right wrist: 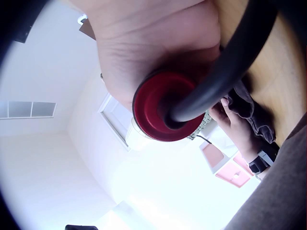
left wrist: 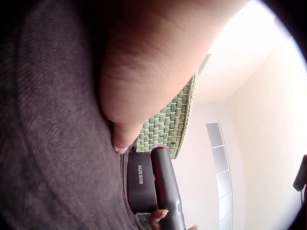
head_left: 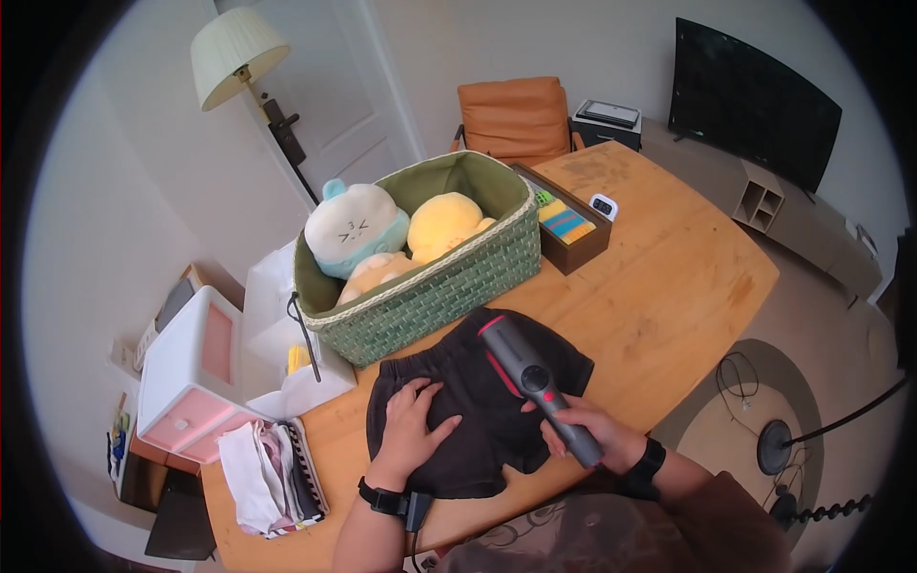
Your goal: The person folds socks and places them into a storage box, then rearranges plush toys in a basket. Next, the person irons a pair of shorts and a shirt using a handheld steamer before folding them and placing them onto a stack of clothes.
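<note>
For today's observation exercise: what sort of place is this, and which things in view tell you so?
Most likely a living room in a home. A large dark curved television screen stands on a low cabinet, a cream-shaded floor lamp stands by a white door, and a green woven basket holds plush toys.

On the desk (head_left: 669, 277), dark shorts (head_left: 478, 401) lie near the front edge. The left hand (head_left: 411, 430) presses flat on them; the right hand (head_left: 583, 430) grips a steamer (head_left: 535, 382) resting on the fabric. A green basket (head_left: 449, 286) of plush toys (head_left: 353, 229) sits just behind.
</note>
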Motion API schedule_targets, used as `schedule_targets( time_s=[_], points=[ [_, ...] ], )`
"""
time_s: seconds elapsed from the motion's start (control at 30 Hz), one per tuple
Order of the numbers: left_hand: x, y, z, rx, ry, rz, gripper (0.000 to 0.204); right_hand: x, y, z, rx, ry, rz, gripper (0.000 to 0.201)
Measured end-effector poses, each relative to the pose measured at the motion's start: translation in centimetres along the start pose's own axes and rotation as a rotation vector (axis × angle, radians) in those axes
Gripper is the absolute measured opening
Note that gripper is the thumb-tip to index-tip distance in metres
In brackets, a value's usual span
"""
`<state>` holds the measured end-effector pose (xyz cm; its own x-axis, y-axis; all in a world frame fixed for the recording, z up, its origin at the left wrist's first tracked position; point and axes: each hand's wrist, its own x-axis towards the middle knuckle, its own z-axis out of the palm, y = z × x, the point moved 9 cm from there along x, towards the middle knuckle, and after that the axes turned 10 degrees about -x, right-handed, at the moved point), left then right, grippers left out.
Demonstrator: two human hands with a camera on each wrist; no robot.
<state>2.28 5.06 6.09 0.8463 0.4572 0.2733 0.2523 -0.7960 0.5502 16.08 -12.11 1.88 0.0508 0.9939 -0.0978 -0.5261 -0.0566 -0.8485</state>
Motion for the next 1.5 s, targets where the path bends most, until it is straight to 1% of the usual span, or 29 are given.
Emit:
schedule_targets(
  time_s=[0.07,0.1,0.17,0.27,0.3,0.37,0.4,0.47,0.57,0.6,0.77,0.87,1.3,1.37,1.4,1.47,1.5],
  points=[
    [0.0,0.0,0.0,-0.007,0.004,-0.003,0.056,-0.3,0.4,0.9,-0.036,-0.071,0.083,0.045],
    [0.0,0.0,0.0,-0.004,0.001,0.0,0.056,-0.4,0.2,1.1,-0.033,-0.07,0.08,0.045],
    [0.0,0.0,0.0,0.003,-0.002,0.002,0.056,-0.8,0.8,1.8,-0.085,-0.14,0.201,0.054],
    [0.0,0.0,0.0,-0.001,-0.001,-0.003,0.056,-0.9,0.6,2.1,-0.089,-0.137,0.212,0.054],
    [0.0,0.1,0.0,0.002,-0.002,-0.002,0.056,-0.8,0.7,2.0,-0.087,-0.138,0.209,0.054],
    [0.0,0.1,0.0,-0.003,-0.004,-0.009,0.055,-0.6,0.7,1.6,-0.058,-0.121,0.156,0.043],
    [0.0,0.2,0.0,-0.001,-0.005,-0.008,0.055,-0.5,0.8,1.5,-0.058,-0.122,0.154,0.043],
    [0.1,0.3,-0.1,-0.002,-0.001,0.004,0.055,-0.2,0.4,0.9,-0.039,-0.055,0.086,0.043],
    [0.0,0.2,0.0,0.005,-0.005,0.0,0.056,0.1,0.4,-0.1,0.003,-0.004,0.033,0.044],
    [0.0,0.2,0.0,0.006,-0.005,0.0,0.056,0.2,0.6,-0.2,0.003,-0.005,0.032,0.044],
    [0.1,0.3,0.0,0.006,-0.013,0.0,0.056,0.7,0.2,-1.6,0.071,0.044,-0.118,0.047],
    [0.0,0.1,0.1,0.005,-0.014,0.001,0.056,0.7,0.3,-1.9,0.094,0.04,-0.135,0.047],
    [0.0,0.2,0.1,0.002,-0.012,0.004,0.056,0.6,0.5,-1.2,0.056,-0.003,-0.088,0.044],
    [-0.1,0.1,0.1,0.004,-0.01,0.003,0.055,0.4,0.6,-0.8,0.016,-0.005,-0.033,0.043],
    [-0.1,0.2,0.0,0.007,-0.004,0.007,0.055,0.2,0.2,-0.4,0.012,-0.009,-0.038,0.043],
    [-0.1,0.1,0.0,0.0,-0.013,-0.003,0.055,-0.1,0.1,0.2,-0.047,-0.006,0.048,0.042],
    [-0.1,0.1,0.0,0.002,-0.014,0.002,0.056,-0.1,0.1,0.6,-0.043,-0.037,0.051,0.043]
  ],
)
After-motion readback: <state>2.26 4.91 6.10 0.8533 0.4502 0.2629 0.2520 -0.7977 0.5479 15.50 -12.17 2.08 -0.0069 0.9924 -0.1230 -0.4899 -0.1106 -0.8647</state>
